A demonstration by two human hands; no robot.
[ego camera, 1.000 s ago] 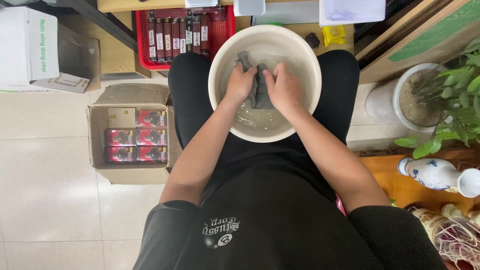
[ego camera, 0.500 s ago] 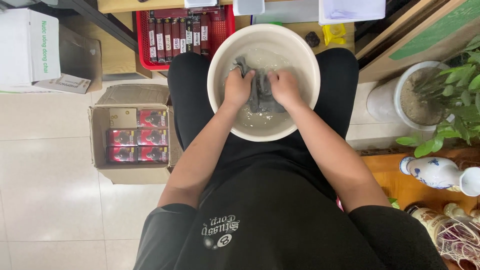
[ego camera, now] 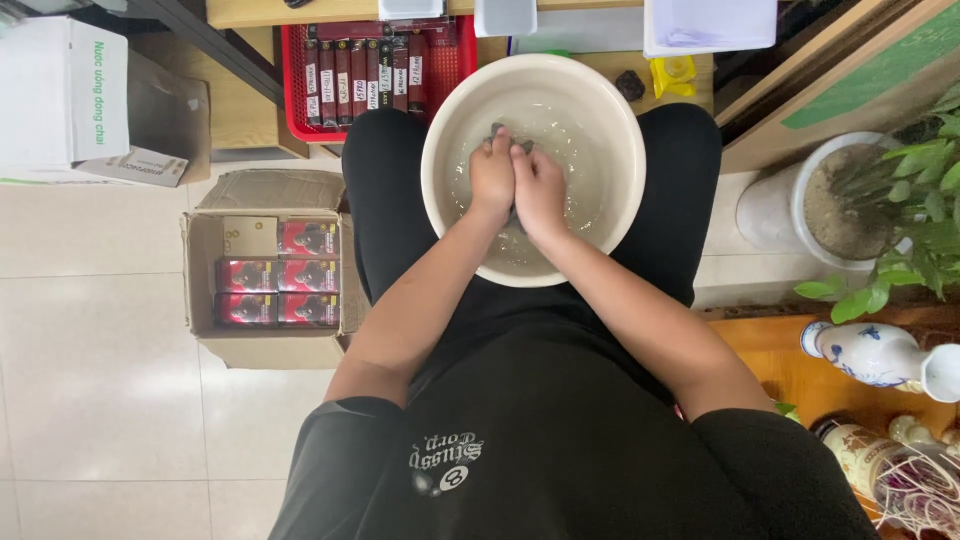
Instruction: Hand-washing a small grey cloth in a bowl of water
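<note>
Both hands have drawn together since the earlier frames, when they held the grey cloth stretched between them; now the left hand [ego camera: 492, 178] and the right hand [ego camera: 541, 192] sit knuckle to knuckle in the middle of the basin [ego camera: 446, 130], with the dark grey cloth [ego camera: 505, 131] bunched up and almost hidden, only a small fold showing above the fingertips. On both hands the fingers are curled and pressed together, closed around the wad. The pale round basin rests on the person's lap and holds shallow, cloudy water. To the person's left an open cardboard box [ego camera: 200, 300] of small red packs stands on the tiled floor; ahead is a red basket [ego camera: 295, 80] of dark tubes, and to the right a white plant pot [ego camera: 775, 215]. Judging by the grip, this is a scrub or squeeze of the cloth, and it would go best with the wad kept low over the water, one fist worked against the other, and the basin kept level so nothing slops onto the lap.
</note>
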